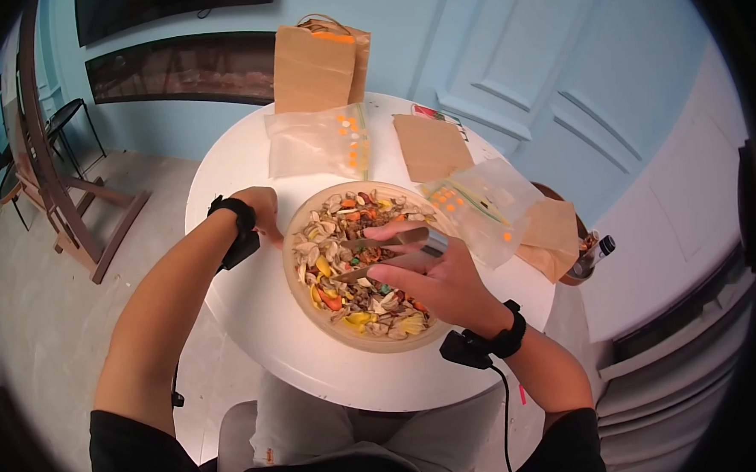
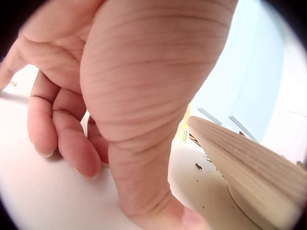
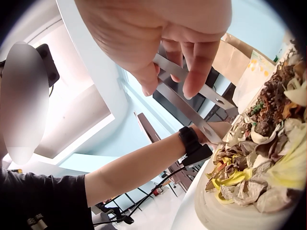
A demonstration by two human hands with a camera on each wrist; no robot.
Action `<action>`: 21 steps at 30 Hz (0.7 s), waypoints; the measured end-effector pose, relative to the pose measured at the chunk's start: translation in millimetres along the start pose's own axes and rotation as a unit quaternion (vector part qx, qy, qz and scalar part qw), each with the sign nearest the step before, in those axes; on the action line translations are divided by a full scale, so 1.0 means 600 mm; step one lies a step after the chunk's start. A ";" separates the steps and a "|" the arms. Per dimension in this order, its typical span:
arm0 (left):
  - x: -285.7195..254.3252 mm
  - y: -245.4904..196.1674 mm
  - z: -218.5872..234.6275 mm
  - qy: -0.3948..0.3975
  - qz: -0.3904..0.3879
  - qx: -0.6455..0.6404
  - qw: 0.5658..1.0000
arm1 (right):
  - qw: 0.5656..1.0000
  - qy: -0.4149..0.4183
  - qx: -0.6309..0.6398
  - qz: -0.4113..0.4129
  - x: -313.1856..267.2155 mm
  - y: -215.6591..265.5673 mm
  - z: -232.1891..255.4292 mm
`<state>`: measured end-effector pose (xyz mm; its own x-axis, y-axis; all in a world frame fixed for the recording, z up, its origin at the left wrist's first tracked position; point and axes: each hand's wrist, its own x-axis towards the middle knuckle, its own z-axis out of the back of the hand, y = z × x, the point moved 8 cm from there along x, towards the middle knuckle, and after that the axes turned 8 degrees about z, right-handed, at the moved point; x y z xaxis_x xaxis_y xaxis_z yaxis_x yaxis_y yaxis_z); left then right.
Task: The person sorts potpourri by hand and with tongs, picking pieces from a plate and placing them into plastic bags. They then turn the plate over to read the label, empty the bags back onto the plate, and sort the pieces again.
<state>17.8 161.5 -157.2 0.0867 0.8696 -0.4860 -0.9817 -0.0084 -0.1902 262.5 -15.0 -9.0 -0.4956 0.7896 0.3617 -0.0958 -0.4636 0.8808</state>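
My right hand point(image 1: 438, 275) grips metal tongs point(image 3: 186, 109), thumb on one arm and fingers on the other. The tongs' two tips stand apart, pointing down into a potpourri mix point(image 1: 347, 304). Dried pale petals, yellow and orange pieces, and brown cone-like bits make up this mix. It fills a round, light wooden-looking bowl point(image 1: 362, 343) on the table. Left of the bowl, my left hand point(image 1: 261, 211) rests at the white tabletop with its fingers loosely bent and holding nothing. In the left wrist view its thumb points toward the bowl's side point(image 2: 249, 165).
Behind the bowl lie a clear zip bag point(image 1: 313, 145) and a brown paper piece point(image 1: 433, 148), with a paper bag point(image 1: 314, 68) standing farther back. Right of it are another zip bag point(image 1: 487, 200), more brown paper point(image 1: 549, 240) and a basket point(image 1: 575, 274) holding a bottle.
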 end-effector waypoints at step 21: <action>-0.017 -0.007 0.004 -0.012 0.002 -0.012 1.000 | 0.907 -0.416 -0.048 0.032 -0.108 -0.018 0.201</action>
<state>20.6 154.1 -149.4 0.0775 0.8814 -0.4659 -0.9776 -0.0246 -0.2091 399.7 -12.6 -5.4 0.3168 0.7711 0.5523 -0.1851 -0.5208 0.8334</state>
